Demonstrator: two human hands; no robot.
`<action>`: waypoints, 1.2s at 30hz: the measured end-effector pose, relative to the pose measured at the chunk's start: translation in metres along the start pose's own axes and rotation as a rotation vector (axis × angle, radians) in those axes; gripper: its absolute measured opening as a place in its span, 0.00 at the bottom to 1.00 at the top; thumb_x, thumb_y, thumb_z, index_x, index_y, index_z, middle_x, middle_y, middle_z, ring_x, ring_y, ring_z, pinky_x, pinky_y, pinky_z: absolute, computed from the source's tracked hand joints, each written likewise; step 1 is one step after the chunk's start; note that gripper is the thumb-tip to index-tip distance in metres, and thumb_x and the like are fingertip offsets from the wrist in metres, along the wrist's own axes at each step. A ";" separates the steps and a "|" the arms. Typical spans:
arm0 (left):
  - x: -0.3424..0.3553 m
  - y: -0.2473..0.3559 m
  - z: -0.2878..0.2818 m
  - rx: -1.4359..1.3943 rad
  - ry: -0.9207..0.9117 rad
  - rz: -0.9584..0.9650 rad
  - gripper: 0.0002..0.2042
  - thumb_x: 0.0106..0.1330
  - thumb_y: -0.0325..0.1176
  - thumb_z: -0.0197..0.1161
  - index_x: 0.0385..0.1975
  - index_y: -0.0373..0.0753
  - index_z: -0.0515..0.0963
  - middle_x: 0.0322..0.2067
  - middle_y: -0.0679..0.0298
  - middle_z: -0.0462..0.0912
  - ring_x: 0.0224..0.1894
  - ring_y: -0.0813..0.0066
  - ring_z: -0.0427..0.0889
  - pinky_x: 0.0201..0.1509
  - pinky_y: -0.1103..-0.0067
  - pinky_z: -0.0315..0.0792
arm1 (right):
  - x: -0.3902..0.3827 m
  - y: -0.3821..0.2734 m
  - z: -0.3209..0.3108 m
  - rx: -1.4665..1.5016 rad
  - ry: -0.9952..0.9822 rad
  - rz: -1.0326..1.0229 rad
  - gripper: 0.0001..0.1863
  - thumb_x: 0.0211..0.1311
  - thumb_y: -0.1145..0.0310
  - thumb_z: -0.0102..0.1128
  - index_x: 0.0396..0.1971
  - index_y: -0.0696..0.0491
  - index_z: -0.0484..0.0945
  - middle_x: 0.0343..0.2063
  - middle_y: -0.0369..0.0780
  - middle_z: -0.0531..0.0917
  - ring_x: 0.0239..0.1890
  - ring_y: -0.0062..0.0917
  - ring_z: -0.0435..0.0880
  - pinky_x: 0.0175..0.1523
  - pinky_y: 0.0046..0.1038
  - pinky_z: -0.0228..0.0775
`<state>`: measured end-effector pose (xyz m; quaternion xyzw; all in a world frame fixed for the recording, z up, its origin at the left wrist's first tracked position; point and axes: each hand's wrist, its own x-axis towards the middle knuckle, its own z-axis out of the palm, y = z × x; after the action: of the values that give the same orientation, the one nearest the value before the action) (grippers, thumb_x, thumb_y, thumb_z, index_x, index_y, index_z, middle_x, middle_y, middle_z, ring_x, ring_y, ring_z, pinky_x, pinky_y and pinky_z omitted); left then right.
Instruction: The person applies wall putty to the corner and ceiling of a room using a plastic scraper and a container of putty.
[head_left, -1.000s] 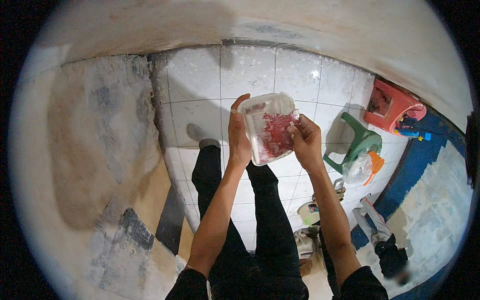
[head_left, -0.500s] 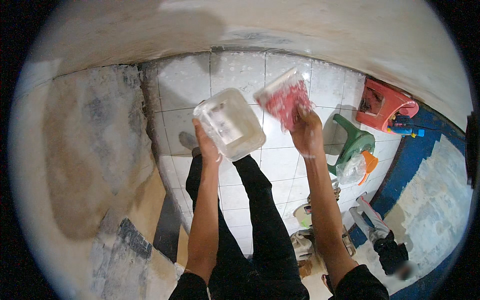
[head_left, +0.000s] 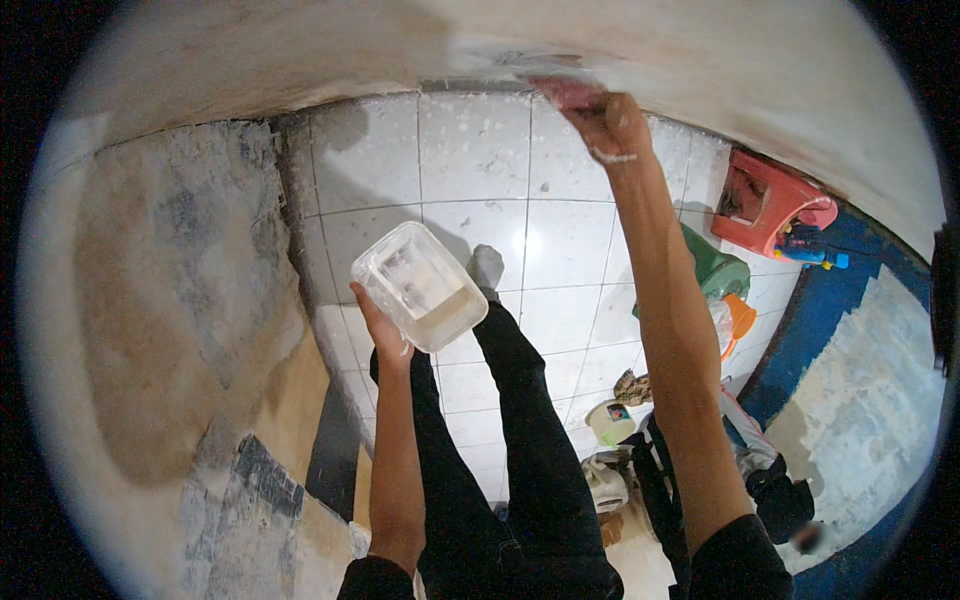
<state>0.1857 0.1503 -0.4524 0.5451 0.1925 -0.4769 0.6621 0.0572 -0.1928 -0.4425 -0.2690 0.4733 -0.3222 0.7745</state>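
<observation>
Nearest me, the left hand (head_left: 388, 328) cradled a translucent, rectangular plastic container (head_left: 451, 264) by its near left side, partly spread around it; I couldn't see the fingers underneath. Right of it and farther off stood a green plastic stool (head_left: 718, 264), then a red plastic stool (head_left: 765, 215). Farthest, the right hand (head_left: 620, 125) had its fingers closed around a flat red tool (head_left: 568, 92) at the pale, patchy wall (head_left: 740, 75); blur kept me from telling whether they touched.
</observation>
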 end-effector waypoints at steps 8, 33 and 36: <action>0.001 -0.010 0.001 -0.236 -0.062 -0.096 0.33 0.65 0.61 0.37 0.59 0.39 0.58 0.55 0.59 0.66 0.56 0.64 0.66 0.60 0.70 0.61 | 0.074 0.034 -0.084 -0.688 -0.018 -0.342 0.17 0.65 0.66 0.45 0.50 0.61 0.67 0.47 0.49 0.74 0.49 0.39 0.75 0.55 0.35 0.72; 0.008 -0.076 -0.059 -0.319 0.068 -0.122 0.32 0.65 0.61 0.38 0.58 0.40 0.58 0.52 0.59 0.67 0.54 0.64 0.68 0.57 0.66 0.64 | 0.123 0.087 -0.127 -0.122 -0.247 -0.209 0.19 0.62 0.72 0.47 0.49 0.69 0.64 0.49 0.54 0.70 0.53 0.44 0.70 0.61 0.42 0.64; -0.009 -0.082 -0.076 -0.146 0.144 -0.068 0.30 0.66 0.59 0.36 0.59 0.43 0.58 0.55 0.59 0.65 0.56 0.61 0.65 0.59 0.63 0.62 | 0.048 0.071 -0.066 0.050 -0.213 -0.088 0.17 0.62 0.75 0.43 0.48 0.71 0.64 0.50 0.56 0.69 0.54 0.43 0.70 0.62 0.39 0.62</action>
<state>0.1328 0.2264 -0.5150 0.5212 0.2922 -0.4435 0.6680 0.0310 -0.1907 -0.5478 -0.3026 0.3679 -0.3371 0.8121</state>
